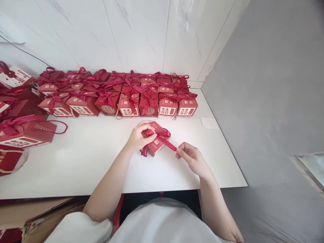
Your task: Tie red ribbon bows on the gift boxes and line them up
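Observation:
A small red gift box (pixel 157 144) stands on the white table (pixel 83 158) in front of me, with a dark red ribbon (pixel 167 143) across its top. My left hand (pixel 139 135) rests on the box's left side, fingers closed on the ribbon at the top. To the right of the box, my right hand (pixel 189 156) pinches the ribbon's free end and holds it stretched out.
Several finished red boxes with bows (pixel 131 101) stand in rows along the white tiled wall at the back. More red boxes (pixel 25 133) pile up at the left. A grey wall (pixel 265 101) bounds the table's right edge. A cardboard box (pixel 37 216) sits below left.

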`<action>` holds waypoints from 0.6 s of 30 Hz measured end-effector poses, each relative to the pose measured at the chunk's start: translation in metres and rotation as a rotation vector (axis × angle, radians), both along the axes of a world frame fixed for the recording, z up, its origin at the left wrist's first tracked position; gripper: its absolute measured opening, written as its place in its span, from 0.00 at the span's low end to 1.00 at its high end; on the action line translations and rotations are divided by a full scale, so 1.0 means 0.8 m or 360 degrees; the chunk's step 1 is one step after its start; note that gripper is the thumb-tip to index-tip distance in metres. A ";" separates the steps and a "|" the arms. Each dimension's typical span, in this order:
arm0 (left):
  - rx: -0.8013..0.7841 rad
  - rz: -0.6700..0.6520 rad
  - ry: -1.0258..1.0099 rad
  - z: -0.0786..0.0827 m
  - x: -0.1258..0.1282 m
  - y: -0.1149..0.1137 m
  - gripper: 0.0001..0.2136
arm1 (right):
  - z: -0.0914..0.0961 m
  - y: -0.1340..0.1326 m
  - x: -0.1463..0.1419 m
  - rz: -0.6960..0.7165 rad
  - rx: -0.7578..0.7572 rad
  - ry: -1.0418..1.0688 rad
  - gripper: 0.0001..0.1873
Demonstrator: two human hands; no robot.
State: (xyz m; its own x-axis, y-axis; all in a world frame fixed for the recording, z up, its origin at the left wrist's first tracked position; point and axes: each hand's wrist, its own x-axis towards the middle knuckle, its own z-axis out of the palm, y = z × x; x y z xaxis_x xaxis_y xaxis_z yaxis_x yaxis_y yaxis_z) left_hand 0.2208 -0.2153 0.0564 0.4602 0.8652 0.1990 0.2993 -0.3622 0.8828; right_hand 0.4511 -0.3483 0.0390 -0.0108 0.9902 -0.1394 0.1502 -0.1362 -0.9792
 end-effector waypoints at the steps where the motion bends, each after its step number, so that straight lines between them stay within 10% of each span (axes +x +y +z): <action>1: -0.0009 0.0000 -0.0002 0.000 0.000 0.000 0.05 | -0.001 0.000 0.002 -0.0004 -0.0001 -0.0009 0.17; 10: -0.0476 -0.0083 -0.0268 0.008 -0.004 -0.005 0.10 | 0.034 -0.002 -0.016 -0.0523 0.0243 -0.0395 0.15; 18: -0.0238 -0.0118 -0.0068 0.015 -0.003 -0.007 0.20 | 0.042 -0.040 -0.117 0.0342 0.0215 -0.0061 0.18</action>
